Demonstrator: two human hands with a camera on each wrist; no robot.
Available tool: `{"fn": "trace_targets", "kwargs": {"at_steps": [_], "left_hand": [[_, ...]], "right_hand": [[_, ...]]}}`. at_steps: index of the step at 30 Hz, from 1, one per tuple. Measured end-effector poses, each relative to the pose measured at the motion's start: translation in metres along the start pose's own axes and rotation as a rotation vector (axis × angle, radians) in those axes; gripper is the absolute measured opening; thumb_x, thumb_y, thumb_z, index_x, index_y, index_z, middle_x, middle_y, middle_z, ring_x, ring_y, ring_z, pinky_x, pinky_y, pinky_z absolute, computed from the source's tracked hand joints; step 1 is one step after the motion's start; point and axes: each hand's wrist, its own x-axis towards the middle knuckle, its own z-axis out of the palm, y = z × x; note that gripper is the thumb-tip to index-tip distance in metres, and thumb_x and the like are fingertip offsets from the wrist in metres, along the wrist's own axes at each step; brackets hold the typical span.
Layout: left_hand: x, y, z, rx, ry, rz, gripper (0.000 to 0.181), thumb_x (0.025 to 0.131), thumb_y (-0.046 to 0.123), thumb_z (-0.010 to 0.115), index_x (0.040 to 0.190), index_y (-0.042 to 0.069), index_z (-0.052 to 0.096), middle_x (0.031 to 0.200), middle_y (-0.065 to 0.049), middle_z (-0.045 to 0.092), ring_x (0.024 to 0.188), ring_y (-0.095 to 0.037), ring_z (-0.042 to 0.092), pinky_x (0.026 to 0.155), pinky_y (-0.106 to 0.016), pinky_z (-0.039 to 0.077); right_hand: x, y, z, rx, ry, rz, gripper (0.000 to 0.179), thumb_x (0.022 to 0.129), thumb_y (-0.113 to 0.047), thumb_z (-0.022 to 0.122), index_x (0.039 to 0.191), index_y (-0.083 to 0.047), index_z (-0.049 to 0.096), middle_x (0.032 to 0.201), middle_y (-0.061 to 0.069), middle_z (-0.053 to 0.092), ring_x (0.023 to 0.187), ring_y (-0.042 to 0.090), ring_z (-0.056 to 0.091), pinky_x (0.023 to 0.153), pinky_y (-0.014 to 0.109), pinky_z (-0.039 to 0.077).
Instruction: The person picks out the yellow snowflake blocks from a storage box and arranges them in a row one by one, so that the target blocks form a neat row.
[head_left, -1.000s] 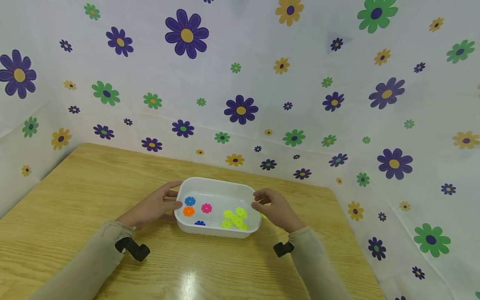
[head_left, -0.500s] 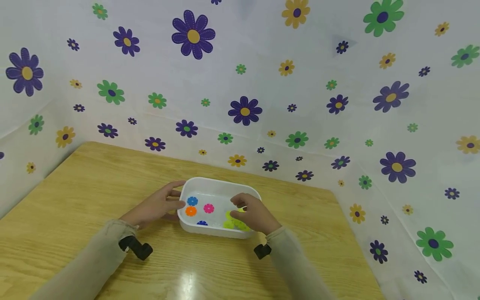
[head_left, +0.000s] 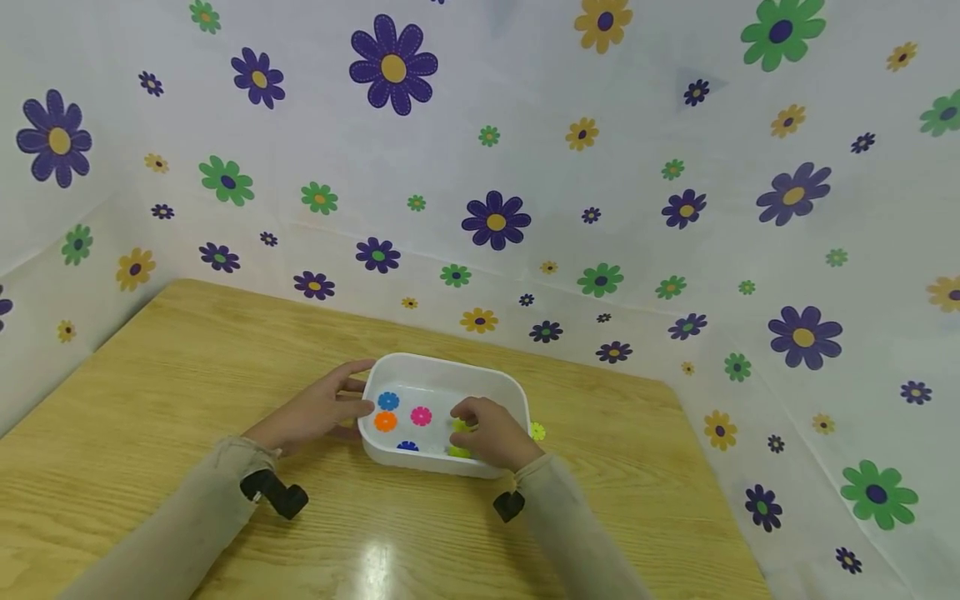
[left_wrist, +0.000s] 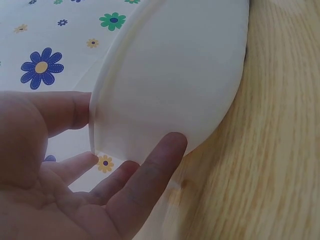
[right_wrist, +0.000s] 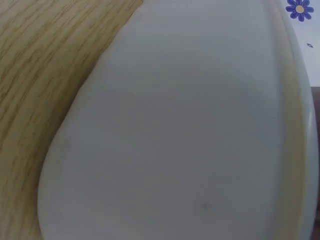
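Observation:
A white plastic basin (head_left: 442, 462) stands on the table with snowflake-shaped plastic discs in it. My left hand (head_left: 318, 410) holds its left end; in the left wrist view the thumb hooks over the rim and the fingertips lie against the outer wall. My right hand (head_left: 491, 433) is inside the right half, over the yellow discs (head_left: 459, 451), which it mostly covers. A gap shows between its thumb and forefinger. A blue disc (head_left: 388, 401), an orange disc (head_left: 386, 421), a pink disc (head_left: 422, 416) and a dark blue disc (head_left: 407, 446) lie left of it.
One yellow disc (head_left: 537, 431) lies on the wooden table (head_left: 300, 333) just outside the basin's right end. White flower-printed sheets (head_left: 420, 158) rise behind the table and at both sides. The right wrist view is filled mainly by the basin's outer wall (right_wrist: 165, 125).
My right hand has moved left from the basin's right rim to over the yellow discs inside, uncovering the disc on the table. The left hand keeps its hold on the basin.

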Motion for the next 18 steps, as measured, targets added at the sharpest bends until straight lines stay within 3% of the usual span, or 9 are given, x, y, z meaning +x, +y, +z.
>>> {"fn": "trace_targets", "kwargs": {"at_steps": [5, 11, 18], "left_hand": [[0.001, 0.000, 0.000, -0.015, -0.009, 0.005, 0.074, 0.103, 0.013, 0.063, 0.165, 0.016, 0.022, 0.153, -0.030, 0.039, 0.123, -0.043, 0.061, 0.088, -0.050, 0.062], [-0.001, 0.002, -0.001, -0.035, -0.020, 0.014, 0.075, 0.103, 0.013, 0.063, 0.165, 0.014, 0.021, 0.153, -0.032, 0.038, 0.124, -0.046, 0.060, 0.087, -0.051, 0.062], [-0.002, 0.003, -0.001, -0.034, -0.018, 0.012, 0.074, 0.103, 0.013, 0.063, 0.165, 0.014, 0.021, 0.153, -0.032, 0.037, 0.125, -0.045, 0.059, 0.087, -0.051, 0.062]], "right_hand": [[0.005, 0.001, 0.001, 0.016, -0.017, -0.023, 0.032, 0.096, -0.019, 0.075, 0.126, -0.012, 0.069, 0.124, 0.002, 0.066, 0.118, 0.023, 0.060, 0.108, 0.045, 0.051], [0.009, -0.002, 0.002, -0.151, 0.073, 0.008, 0.032, 0.094, -0.017, 0.076, 0.124, -0.006, 0.071, 0.116, 0.008, 0.066, 0.106, 0.024, 0.061, 0.102, 0.044, 0.054], [0.019, 0.001, 0.010, -0.233, 0.077, 0.069, 0.028, 0.091, -0.020, 0.079, 0.116, -0.008, 0.074, 0.101, 0.002, 0.063, 0.091, 0.018, 0.058, 0.098, 0.040, 0.055]]}}
